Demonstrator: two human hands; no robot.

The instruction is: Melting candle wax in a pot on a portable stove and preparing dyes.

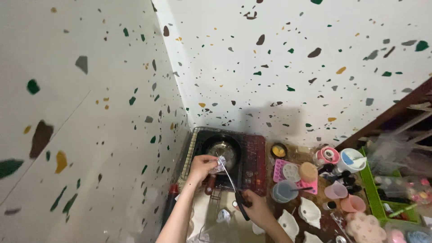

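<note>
Two hands work over a small black pan (223, 150) on a dark red stove (254, 162) tucked into the corner of speckled walls (292, 58). My left hand (201, 165) pinches a small pale packet (219, 164) just above the pan's near edge, I judge so whatever falls lands inside. My right hand (254, 208) is closed round the black handles of scissors (230, 180), blades angled up to the packet's corner. I can't tell how far the blades are parted. To the right, a pink tray (288, 173), a grey cup (283, 191), pink cups (344, 197) and a green basket (375, 193) crowd the brown table (324, 220).
</note>
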